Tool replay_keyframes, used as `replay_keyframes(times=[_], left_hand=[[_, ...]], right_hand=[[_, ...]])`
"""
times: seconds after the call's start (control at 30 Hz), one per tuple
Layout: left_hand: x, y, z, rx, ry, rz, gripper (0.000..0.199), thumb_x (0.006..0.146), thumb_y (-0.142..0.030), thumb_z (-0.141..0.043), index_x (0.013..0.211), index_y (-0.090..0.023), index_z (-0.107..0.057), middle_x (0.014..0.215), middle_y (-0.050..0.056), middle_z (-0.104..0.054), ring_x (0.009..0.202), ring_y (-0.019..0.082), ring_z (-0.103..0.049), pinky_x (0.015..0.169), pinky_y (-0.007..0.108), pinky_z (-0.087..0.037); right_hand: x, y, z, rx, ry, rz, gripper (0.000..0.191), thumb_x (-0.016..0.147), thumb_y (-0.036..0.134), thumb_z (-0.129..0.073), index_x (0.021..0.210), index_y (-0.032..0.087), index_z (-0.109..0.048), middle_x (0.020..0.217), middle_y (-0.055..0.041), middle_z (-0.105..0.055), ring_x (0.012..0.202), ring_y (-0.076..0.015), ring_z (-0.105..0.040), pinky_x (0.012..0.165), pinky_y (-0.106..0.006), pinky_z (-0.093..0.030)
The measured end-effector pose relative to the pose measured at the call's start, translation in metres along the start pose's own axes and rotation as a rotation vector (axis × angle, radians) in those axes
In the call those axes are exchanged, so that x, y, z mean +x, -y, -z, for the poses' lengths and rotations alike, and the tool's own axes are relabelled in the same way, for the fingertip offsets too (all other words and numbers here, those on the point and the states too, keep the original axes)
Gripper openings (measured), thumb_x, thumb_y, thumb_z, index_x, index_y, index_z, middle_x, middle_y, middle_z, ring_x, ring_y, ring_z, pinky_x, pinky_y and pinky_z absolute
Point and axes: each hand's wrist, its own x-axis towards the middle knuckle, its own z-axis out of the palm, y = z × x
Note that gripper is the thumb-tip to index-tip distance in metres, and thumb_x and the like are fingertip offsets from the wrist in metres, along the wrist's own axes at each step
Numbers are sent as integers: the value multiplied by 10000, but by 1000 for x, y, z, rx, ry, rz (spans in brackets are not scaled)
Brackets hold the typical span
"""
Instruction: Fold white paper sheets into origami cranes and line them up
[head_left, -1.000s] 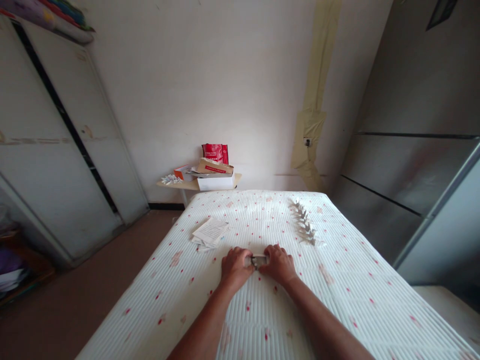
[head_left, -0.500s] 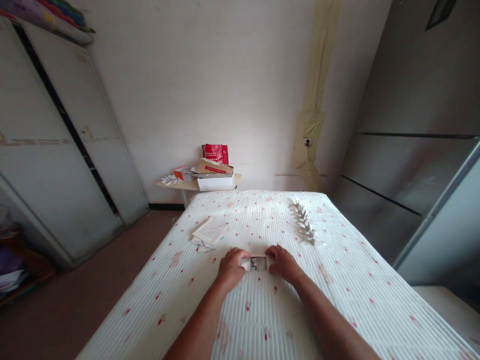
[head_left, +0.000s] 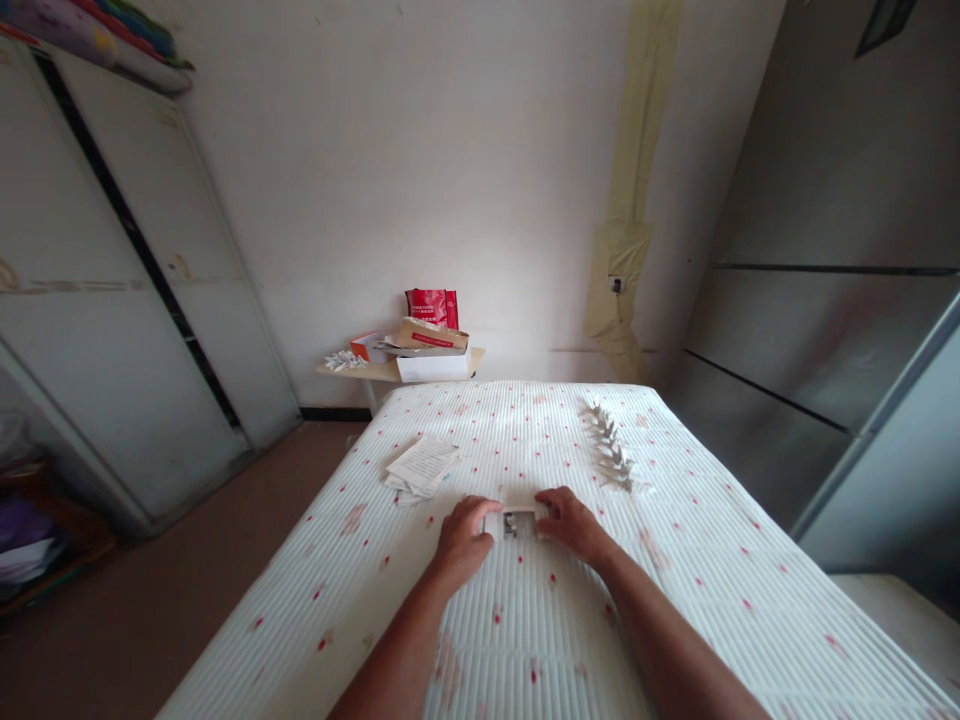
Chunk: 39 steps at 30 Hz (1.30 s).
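Note:
A small rectangular piece of printed paper [head_left: 520, 525] with a grey picture lies on the white, red-dotted bed cover [head_left: 525, 620]. At its left end, my left hand [head_left: 466, 532] grips the paper between thumb and fingers. My right hand [head_left: 571, 525] has its fingers bent round the right end. Beyond my left hand is a loose stack of printed paper sheets [head_left: 424, 467]. Several folded paper figures [head_left: 611, 445] stand in a row beyond my right hand.
Against the far wall, a small table [head_left: 382, 372] bears a white box [head_left: 433, 366], a red bag [head_left: 433, 308] and small white pieces [head_left: 346, 361]. A grey cabinet [head_left: 127, 270] stands left, a large grey appliance [head_left: 810, 330] right.
The right hand has shifted very slightly right and its fingers have moved a little at the paper's end. The left hand and the paper look almost the same.

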Motion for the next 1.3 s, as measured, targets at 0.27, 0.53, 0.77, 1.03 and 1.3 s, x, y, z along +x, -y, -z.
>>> replay_keyframes(times=[0.27,0.53,0.77,1.03,1.3], left_hand=[[-1,-7,-7,185,-44,70,581,606,-165,-544,1185,-214,-515,1252,65,-467,1155,230,-427,970,341,-327],[-1,-2,-10,188,-90,19,569,600,-139,-558,1158,-237,-513,1222,54,-503,1129,231,-444,952,354,-341],[-1,-3,-12,128,-210,-92,524,575,-54,-545,1071,-221,-525,1103,46,-577,1048,213,-492,908,357,-378],[-3,-10,-9,128,-365,-171,438,581,-29,-525,982,-204,-525,974,52,-597,969,239,-506,847,406,-409],[-3,-17,0,117,-468,-288,212,610,-74,-591,781,-195,-563,1100,64,-552,1042,241,-476,908,410,-407]], right_hand=[[-8,16,-3,-196,-18,22,437,648,158,-561,1081,210,-576,1079,-81,-518,949,-213,-550,765,-296,-419],[-9,15,-3,-173,-77,42,383,630,141,-566,1004,223,-577,1037,-46,-529,829,-163,-573,687,-248,-420],[-9,13,-7,-130,-163,76,265,617,121,-557,872,188,-576,955,-41,-541,802,-158,-570,680,-246,-417],[-6,9,-8,-19,-273,192,104,638,109,-567,692,194,-595,877,-46,-575,858,-188,-530,744,-288,-417],[-3,7,-3,395,-392,328,33,696,228,-623,701,199,-608,1023,-55,-599,986,-198,-513,876,-320,-382]])
